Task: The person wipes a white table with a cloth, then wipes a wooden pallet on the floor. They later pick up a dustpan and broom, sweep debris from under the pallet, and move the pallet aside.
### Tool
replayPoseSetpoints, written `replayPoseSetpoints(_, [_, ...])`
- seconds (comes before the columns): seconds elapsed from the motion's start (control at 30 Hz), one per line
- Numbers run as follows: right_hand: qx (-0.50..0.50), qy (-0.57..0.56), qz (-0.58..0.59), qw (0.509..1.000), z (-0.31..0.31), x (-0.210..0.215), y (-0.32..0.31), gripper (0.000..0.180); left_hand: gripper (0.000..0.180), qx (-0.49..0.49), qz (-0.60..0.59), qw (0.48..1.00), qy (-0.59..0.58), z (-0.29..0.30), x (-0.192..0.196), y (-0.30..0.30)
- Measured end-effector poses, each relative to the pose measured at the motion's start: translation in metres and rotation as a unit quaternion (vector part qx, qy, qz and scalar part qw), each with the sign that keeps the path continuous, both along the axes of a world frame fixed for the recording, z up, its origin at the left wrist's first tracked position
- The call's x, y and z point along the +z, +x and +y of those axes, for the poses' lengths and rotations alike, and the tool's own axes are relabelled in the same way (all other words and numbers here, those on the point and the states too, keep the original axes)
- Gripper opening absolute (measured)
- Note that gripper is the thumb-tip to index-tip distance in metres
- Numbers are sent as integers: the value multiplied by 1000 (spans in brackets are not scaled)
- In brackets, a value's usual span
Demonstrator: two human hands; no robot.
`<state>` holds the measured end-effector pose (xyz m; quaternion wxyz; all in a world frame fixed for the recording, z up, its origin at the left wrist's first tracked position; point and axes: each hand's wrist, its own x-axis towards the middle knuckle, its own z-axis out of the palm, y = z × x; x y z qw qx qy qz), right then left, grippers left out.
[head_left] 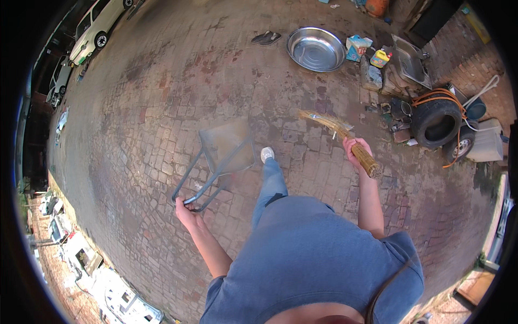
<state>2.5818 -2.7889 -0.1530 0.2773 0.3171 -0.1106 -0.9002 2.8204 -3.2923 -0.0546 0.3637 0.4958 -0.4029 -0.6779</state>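
From the head view I look down on both hands held well apart over the paved ground (145, 167). In the left hand (190, 215) I have a grey metal seat (229, 144): its fingers are clamped on a bent tube at the near end of the frame, and the flat panel points away, tilted. I cannot tell whether the seat touches the bricks.

In the right hand (356, 150) I have a straw broom (369, 163), the fingers closed around its bound handle. The cut end of the handle points back toward me, and the loose bristles fan out ahead and to the left. One white shoe (267, 154) shows between the two things, just beside the panel.

Farther out I see a wide metal basin (316, 51) with a pair of dark slippers (266, 38) to its left. On its right stand a blue-and-white bag (357, 47) and a yellow bottle (381, 58), and then a metal sink (411, 62). Nearer on that side, an orange hose (438, 101) lies over a black tyre (418, 125). A white car (97, 27) is parked at the upper left.
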Motion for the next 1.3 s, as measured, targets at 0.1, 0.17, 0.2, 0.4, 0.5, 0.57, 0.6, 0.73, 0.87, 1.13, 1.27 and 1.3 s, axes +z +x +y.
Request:
replayPoseSetpoints(0.1, [-32, 44, -20, 998, -31, 9, -65, 42, 20, -44, -66, 996, -30, -42, -2, -117])
replayPoseSetpoints(0.17, [-33, 115, 0, 993, -39, 19, -113, 38, 16, -62, -70, 994, -59, -62, 2, -188])
replayPoseSetpoints(0.2, [-42, 121, -16, 992, -39, 22, -131, 37, 15, -76, -73, 993, -62, -71, 2, -222])
replayPoseSetpoints(0.4, [-177, 119, -28, 977, -51, -7, -222, 18, 14, -141, -113, 977, -115, -150, 4, -419])
replayPoseSetpoints(0.5, [-231, 181, -16, 956, -67, -38, -311, 9, 14, -135, -100, 970, -176, -177, -6, -511])
replayPoseSetpoints(0.57, [-208, 263, -17, 942, -83, -51, -385, 5, 16, -126, -92, 972, -175, -187, -2, -576])
replayPoseSetpoints(0.6, [-218, 284, -26, 933, -89, -52, -430, 6, 18, -151, -126, 966, -170, -189, 5, -610])
replayPoseSetpoints(0.73, [-208, 271, 36, 939, -128, -49, -578, 17, 21, -144, -155, 951, -224, -206, 24, -740])
replayPoseSetpoints(0.87, [-151, 282, 150, 935, -158, -32, -700, 16, 19, -167, -69, 964, -195, -220, 27, -852])
replayPoseSetpoints(1.13, [-337, 47, 58, 938, -190, 12, -833, 22, 14, -341, -37, 924, -167, -230, -3, -1115])
replayPoseSetpoints(1.27, [-396, 150, -5, 906, -189, 37, -842, 14, 14, -401, -9, 906, -133, -205, 16, -1242])
replayPoseSetpoints(1.3, [-399, 142, 17, 906, -187, 41, -844, 13, 14, -423, 20, 897, -126, -197, 19, -1276])
